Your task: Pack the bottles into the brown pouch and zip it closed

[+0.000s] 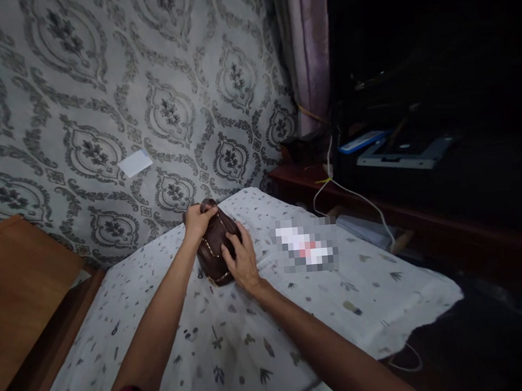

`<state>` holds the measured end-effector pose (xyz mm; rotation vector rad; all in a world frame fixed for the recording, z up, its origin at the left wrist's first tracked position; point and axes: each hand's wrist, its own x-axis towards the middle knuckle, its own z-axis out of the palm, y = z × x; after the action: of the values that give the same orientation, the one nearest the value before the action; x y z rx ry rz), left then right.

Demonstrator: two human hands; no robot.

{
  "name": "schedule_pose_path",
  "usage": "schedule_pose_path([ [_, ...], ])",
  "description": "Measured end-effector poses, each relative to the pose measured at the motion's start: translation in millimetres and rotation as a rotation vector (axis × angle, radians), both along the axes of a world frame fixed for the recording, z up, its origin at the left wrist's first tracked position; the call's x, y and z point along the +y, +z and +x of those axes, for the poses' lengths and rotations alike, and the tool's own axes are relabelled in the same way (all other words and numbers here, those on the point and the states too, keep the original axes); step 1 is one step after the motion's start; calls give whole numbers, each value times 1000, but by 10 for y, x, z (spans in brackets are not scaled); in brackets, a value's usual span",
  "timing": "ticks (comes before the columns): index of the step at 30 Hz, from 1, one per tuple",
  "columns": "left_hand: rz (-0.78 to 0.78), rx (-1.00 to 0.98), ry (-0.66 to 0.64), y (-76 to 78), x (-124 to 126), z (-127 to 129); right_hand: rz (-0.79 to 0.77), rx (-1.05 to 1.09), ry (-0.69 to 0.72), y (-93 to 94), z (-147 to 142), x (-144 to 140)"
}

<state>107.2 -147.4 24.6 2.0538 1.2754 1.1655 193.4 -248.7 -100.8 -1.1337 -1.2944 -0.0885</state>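
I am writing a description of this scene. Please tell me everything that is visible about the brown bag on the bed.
The brown bag is small, dark and rounded, seemingly leather, with a gold-coloured chain lying across its front and lower edge. It stands on the white patterned sheet, near the wallpapered wall. The left hand grips its top; the right hand presses its side. Its closure is hidden.

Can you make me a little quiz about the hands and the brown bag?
1. True or false: both hands touch the brown bag.
2. Which hand grips the bag's top? A left hand B right hand
3. What does the bag lie on?

Key
1. True
2. A
3. The white patterned cloth
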Motion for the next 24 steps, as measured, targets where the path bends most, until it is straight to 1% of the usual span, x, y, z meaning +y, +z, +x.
schedule_pose_path([
  [4, -68, -139, 8, -39, -6, 14, 28, -42, -32, -12, 7, 18],
  [10, -81, -238, -64, -52, -103, -6, 4, -61, -20, -16, 13, 32],
  [13, -68, -221, -119, -37, -170, -33, 0, -64, -17, -10, 16, 34],
  [18, -30, -117, -209, 15, -244, -78, -6, -62, -5, 11, 32, 31],
  [21, -7, -44, -211, 48, -254, -119, -39, -45, 13, 16, 40, 24],
  [24, 15, -9, -197, 94, -273, -217, -46, -31, 19, 19, 36, 11],
])
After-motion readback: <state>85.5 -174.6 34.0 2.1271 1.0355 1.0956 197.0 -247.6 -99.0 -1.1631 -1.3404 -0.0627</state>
